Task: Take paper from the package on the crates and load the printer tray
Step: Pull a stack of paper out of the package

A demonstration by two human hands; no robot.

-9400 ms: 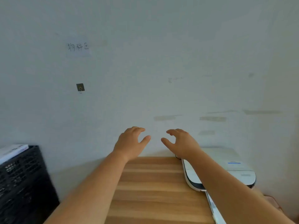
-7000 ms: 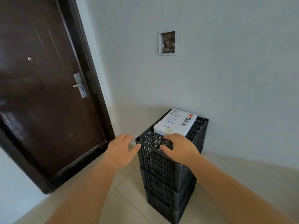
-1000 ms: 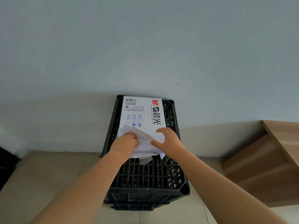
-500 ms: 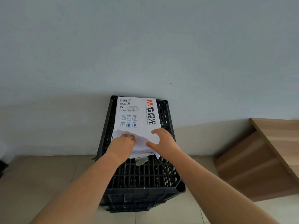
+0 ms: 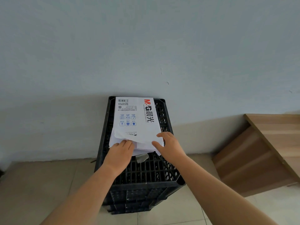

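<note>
Lying lengthwise on a stack of black crates, the white paper package points its far end toward 12 o'clock, against the pale wall, and its torn-open near end toward 6 o'clock. The left hand rests at that open end, its fingers curled down into the loose wrapper flap; whether its grip has closed on any sheets is hidden by the hand itself. At 3 o'clock from it, the right hand has thumb and fingers spread in a loose, half-open grip on the package's near right corner, pressing on the wrapper. White sheet edges show between the two hands. A wooden worktop stands well apart at 3 o'clock, on the tiled floor.
</note>
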